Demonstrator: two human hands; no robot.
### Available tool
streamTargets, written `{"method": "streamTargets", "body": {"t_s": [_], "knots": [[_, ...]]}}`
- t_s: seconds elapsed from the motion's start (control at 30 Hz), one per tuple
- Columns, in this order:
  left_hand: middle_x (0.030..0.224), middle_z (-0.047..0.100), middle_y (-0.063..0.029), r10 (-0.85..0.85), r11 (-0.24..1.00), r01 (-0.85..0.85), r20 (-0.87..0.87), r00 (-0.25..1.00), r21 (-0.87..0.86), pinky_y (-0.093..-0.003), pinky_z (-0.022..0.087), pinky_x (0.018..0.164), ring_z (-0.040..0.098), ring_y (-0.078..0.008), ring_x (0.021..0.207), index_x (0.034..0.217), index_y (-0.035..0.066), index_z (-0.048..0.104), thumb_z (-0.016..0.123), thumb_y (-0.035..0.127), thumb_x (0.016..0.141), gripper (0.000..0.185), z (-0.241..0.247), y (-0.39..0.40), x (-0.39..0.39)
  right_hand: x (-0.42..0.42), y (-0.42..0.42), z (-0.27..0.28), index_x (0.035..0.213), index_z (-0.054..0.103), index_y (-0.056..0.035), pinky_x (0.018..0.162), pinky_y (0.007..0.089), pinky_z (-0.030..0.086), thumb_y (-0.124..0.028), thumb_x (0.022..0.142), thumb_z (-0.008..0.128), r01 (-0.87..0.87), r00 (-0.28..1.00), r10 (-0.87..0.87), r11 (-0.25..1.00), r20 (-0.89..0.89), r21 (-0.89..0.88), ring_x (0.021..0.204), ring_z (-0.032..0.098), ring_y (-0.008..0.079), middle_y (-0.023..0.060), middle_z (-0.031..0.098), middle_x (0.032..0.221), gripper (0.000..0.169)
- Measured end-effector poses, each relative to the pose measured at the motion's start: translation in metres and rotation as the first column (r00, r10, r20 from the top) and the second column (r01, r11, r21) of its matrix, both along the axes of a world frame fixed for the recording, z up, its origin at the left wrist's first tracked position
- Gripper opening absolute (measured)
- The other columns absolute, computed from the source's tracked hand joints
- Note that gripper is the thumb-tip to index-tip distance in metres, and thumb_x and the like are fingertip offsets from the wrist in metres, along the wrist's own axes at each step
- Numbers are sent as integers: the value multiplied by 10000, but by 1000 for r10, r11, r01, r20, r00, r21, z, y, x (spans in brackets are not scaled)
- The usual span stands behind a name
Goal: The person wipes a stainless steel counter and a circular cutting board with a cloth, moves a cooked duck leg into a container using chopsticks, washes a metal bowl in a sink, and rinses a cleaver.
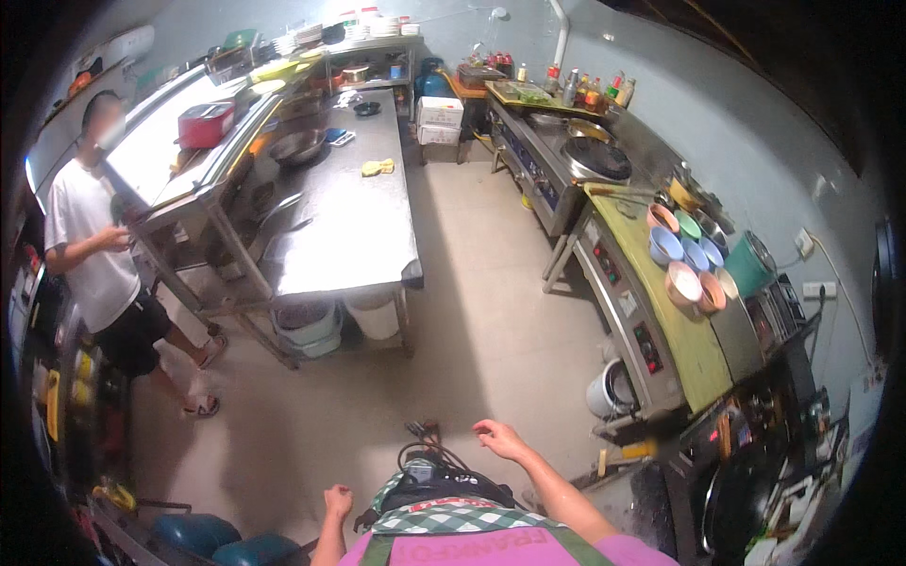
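Note:
My right hand (501, 439) is held out over the tiled floor, its fingers apart and bent, with nothing in it. Low on the left, my left hand (340, 499) hangs beside the green checked apron (453, 518); its fingers are curled and I see no object in them. Neither hand touches a surface. Ahead stands a steel worktable (347, 240) bearing a yellow cloth (378, 168), a wide metal bowl (297, 147), a small digital scale (340, 137) and a black bowl (367, 108).
A person (95, 233) in a white shirt stands at the left by a counter with a red box (206, 124). Buckets (308, 329) sit under the worktable. Along the right run a stove (531, 170) with a wok and a yellow-green counter (637, 283) holding several plastic bowls (666, 245).

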State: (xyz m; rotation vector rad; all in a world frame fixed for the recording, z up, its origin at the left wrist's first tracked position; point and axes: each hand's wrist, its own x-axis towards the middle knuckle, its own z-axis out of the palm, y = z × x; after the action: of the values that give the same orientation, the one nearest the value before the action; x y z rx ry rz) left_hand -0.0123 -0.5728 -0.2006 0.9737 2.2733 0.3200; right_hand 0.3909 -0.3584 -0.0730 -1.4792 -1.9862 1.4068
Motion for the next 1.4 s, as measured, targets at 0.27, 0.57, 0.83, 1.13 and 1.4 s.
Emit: {"method": "streamTargets", "body": {"t_s": [0.27,0.57,0.83,1.13,1.4], "knots": [[800,568,-152,-131,750,148,-75,989,645,-384,470,691,577,-314,773,841,17,602,534,-21,755,116,104,350,51,129,178,-138,1034,618,-47,815,428,465,-231,800,510,-97,795,180,980,579,-172,932,583,375,208,612,1008,316],[738,509,-121,-232,625,234,-109,967,745,-356,412,557,499,-240,589,837,27,594,535,-56,726,151,153,692,87,320,256,-141,1280,392,18,896,430,435,-195,719,583,201,669,61,944,741,-260,1042,545,384,277,560,1096,630],[765,511,-130,-19,673,181,-227,974,718,-344,414,564,506,-257,634,842,15,602,530,-69,715,169,145,869,115,267,722,-18,1446,38,-256,874,476,435,12,774,541,138,582,42,979,812,-150,1054,528,388,260,505,1180,881],[809,548,-123,234,856,-113,-184,955,504,-331,436,589,528,-227,648,853,6,621,554,-39,749,131,140,995,124,299,1171,8,1433,136,-346,677,459,455,-35,818,464,-320,467,-377,771,800,551,805,574,314,134,545,880,763],[775,588,-79,645,594,-671,237,727,443,-248,437,515,545,-131,604,946,-6,581,522,62,844,136,98,1110,59,297,1370,-16,1438,59,-348,705,495,435,-138,871,462,-485,92,-233,839,968,248,870,572,297,161,593,1017,727]]}}
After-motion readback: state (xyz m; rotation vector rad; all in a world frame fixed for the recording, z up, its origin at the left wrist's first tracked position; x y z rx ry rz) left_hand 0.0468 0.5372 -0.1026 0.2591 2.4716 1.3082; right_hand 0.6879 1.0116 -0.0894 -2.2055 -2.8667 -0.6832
